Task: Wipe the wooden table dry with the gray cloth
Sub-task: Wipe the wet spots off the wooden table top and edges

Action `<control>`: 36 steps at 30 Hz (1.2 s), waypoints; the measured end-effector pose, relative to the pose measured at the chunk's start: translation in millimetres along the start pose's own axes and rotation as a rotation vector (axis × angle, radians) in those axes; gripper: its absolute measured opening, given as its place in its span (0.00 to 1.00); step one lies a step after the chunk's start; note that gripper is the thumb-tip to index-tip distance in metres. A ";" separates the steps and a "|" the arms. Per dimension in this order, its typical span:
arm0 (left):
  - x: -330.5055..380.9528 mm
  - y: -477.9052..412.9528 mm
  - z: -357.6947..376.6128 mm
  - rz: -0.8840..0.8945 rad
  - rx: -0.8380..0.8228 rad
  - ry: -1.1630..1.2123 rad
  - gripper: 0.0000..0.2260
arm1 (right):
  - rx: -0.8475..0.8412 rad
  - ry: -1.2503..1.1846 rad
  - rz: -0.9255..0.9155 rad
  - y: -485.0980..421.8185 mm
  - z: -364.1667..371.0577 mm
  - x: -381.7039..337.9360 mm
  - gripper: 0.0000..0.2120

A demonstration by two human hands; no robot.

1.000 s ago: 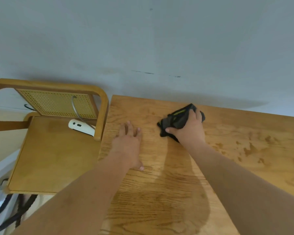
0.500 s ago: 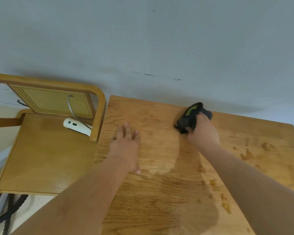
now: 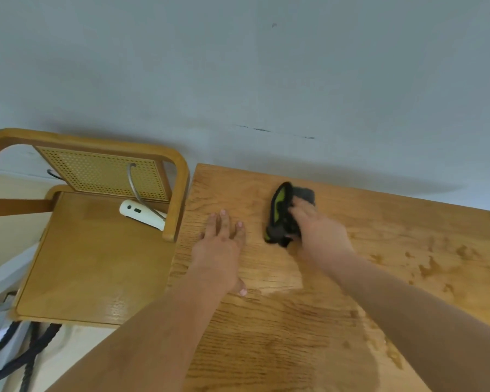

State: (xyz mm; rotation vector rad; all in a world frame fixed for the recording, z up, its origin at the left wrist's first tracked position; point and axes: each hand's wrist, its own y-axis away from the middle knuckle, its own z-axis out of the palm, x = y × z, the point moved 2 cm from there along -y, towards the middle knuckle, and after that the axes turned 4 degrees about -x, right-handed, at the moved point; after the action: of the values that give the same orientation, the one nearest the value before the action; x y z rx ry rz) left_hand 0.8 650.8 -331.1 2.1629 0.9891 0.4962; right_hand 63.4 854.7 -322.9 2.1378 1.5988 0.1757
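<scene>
Task object, location: the bunched dark gray cloth with a yellow-green edge [image 3: 280, 213] lies on the light-brown wooden table [image 3: 393, 222], in the far-left part of the top, near the wall-side edge.
Right hand: the right hand [image 3: 320, 233] presses down on the cloth, fingers curled over the wad and gripping it.
Left hand: the left hand [image 3: 219, 250] lies flat on the table just left of the cloth, fingers straight and close together, holding nothing.
Remaining water: scattered dark droplets and blotches [image 3: 433, 264] sit on the right part of the top; a broad dark damp patch [image 3: 280, 335] covers the near part, between the two forearms.
Progress, judged: partial. The zone around the cloth looks paler and drier; the right and near zones still need passes.
Risk 1, streaking: the cloth is wadded, so its contact face is small. Probable result is narrow strokes with wet strips left between them.
Risk 2, runoff: a stroke toward the left edge can push water onto the wooden cane-backed chair [image 3: 96, 264] and the white plastic handheld device [image 3: 140, 215] lying on its seat.
Risk 3, re-wetting: the right forearm crosses above the damp patch; contact there can carry water back to dried wood.
Risk 4, missed area: the right-side droplets lie well apart from the cloth and are easy to skip.
Writing and brands: none legible. The white device shows two small dark marks, too small to read.
</scene>
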 end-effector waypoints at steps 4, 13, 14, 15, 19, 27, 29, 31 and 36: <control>-1.8 1.5 1.7 -0.002 0.004 -0.004 0.64 | 0.088 -0.228 0.347 -38.2 -11.2 -6.3 0.26; -3.3 -0.1 3.8 -0.005 0.055 -0.002 0.63 | 0.125 -0.296 0.073 -37.1 14.0 -62.0 0.28; -3.6 -0.3 4.3 -0.004 0.068 0.007 0.62 | 0.110 -0.284 0.067 -27.9 16.7 -59.5 0.28; -4.2 -0.1 4.7 -0.003 0.080 0.017 0.62 | 0.097 -0.273 0.067 -17.1 20.6 -57.0 0.28; -4.6 4.4 10.7 -0.005 0.106 0.059 0.65 | 0.079 -0.277 0.148 38.9 42.0 -59.0 0.30; 0.0 42.8 36.9 0.059 0.255 0.023 0.47 | 0.048 -0.302 0.203 135.9 89.6 -107.2 0.36; 11.2 49.8 32.0 0.104 0.214 -0.054 0.45 | 0.032 -0.274 0.181 150.4 98.8 -99.7 0.34; 22.4 54.6 25.4 0.161 0.167 -0.095 0.45 | 0.004 -0.240 0.147 158.5 97.7 -81.5 0.31; 56.5 55.6 20.2 0.202 0.064 -0.009 0.45 | -0.002 -0.166 0.198 151.0 72.5 -13.1 0.29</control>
State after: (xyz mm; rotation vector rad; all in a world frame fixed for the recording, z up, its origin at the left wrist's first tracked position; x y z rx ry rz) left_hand 76.4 659.6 -301.5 2.3334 0.7952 0.5559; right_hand 218.0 789.0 -319.5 2.2442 1.2941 0.0609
